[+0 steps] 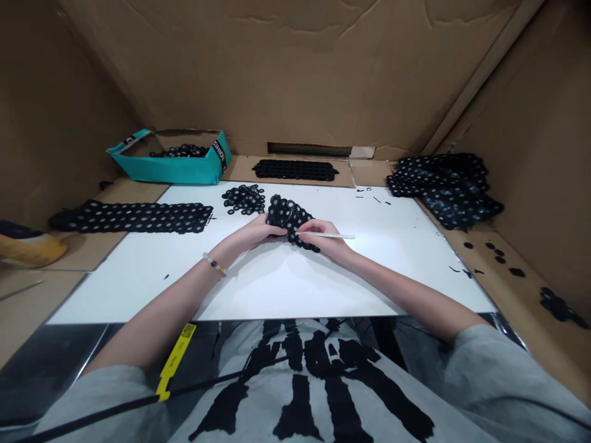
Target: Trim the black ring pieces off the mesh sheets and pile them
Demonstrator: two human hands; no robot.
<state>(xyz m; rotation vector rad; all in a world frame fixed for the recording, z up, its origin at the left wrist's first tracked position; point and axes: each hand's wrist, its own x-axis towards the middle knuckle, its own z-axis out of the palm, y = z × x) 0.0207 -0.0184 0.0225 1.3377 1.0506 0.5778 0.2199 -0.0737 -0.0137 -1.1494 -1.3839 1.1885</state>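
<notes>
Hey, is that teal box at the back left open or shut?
The teal box is open: its top is uncovered, and black pieces show inside.

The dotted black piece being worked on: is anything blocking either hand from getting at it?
Nothing visible blocks them. The left hand holds the dotted black piece directly; the right hand is at it with a slim white stick. The loose black rings lie beyond the left hand, not in between.

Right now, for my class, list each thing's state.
Dotted piece: held, bent
White tool: held, tip at dotted piece
Left grip: closed on dotted piece
Right grip: closed on white tool
Teal box: open-topped, dark pieces inside
Small discs: loose, heaped
Dotted strip: spread flat
Black strip: lying flat
Dotted bundle: heaped, rumpled
Bracelet: worn
</notes>
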